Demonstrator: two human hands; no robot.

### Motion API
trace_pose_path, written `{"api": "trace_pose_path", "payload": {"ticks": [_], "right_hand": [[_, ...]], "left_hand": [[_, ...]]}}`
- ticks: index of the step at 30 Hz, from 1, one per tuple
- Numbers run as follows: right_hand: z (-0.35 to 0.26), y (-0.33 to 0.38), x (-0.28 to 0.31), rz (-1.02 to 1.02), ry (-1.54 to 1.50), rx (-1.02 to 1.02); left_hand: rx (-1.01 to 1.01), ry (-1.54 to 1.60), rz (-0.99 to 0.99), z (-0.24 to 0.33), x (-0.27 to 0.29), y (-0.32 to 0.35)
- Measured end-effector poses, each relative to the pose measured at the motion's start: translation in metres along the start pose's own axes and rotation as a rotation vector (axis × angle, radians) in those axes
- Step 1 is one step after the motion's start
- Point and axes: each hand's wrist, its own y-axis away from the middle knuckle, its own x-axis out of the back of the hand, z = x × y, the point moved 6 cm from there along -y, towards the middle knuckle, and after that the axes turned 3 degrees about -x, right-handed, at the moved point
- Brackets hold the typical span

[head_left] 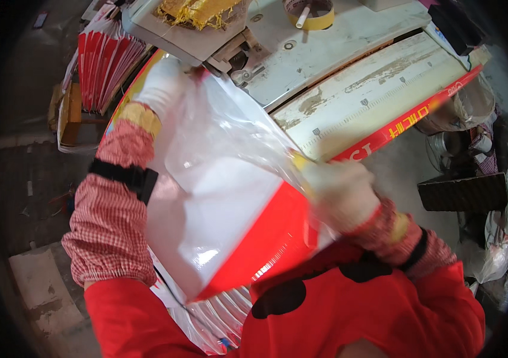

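Observation:
A large white and red plastic bag (221, 203) with a clear film layer lies stretched between my hands, below the sewing machine (224, 45). My left hand (164, 83), in a white glove, is closed on the bag's upper left corner beside the machine's needle area; its fingertips are partly hidden. Toward the right, my gloved right hand (340, 191) is closed on the bag's right edge, blurred by motion, with a yellow thumb tip on the film. Another printed red edge (409, 125) runs along the front of the machine's table.
A yellow tape roll (309, 15) and a yellow cloth (197, 13) rest on the machine. The worn table (361, 89) extends right. Folded red and white bags (102, 65) stand at far left. More bags (212, 319) lie near my body. A dark board (463, 192) is at right.

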Motion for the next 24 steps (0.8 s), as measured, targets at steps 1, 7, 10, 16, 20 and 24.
{"api": "trace_pose_path", "payload": {"ticks": [1,7,10,16,20,24], "right_hand": [[-0.009,-0.02,-0.006,0.047,0.044,0.063],[-0.03,-0.155,-0.067,-0.272,0.137,0.014],[-0.038,-0.182,-0.055,-0.204,0.187,0.062],[-0.023,-0.188,-0.023,-0.58,0.047,0.51],[-0.02,-0.167,0.009,-0.64,-0.393,0.821],[-0.013,-0.19,-0.024,-0.638,-0.102,0.585]], "left_hand": [[-0.147,-0.234,0.114,-0.008,0.008,-0.014],[0.213,-0.083,0.205,-0.061,0.111,-0.041],[0.128,-0.499,-0.111,0.007,0.13,-0.01],[-0.331,-0.084,-0.041,0.193,0.181,0.051],[-0.599,-0.286,-0.244,0.278,0.175,0.054],[-0.494,0.254,-1.138,0.292,0.132,0.061]]}}
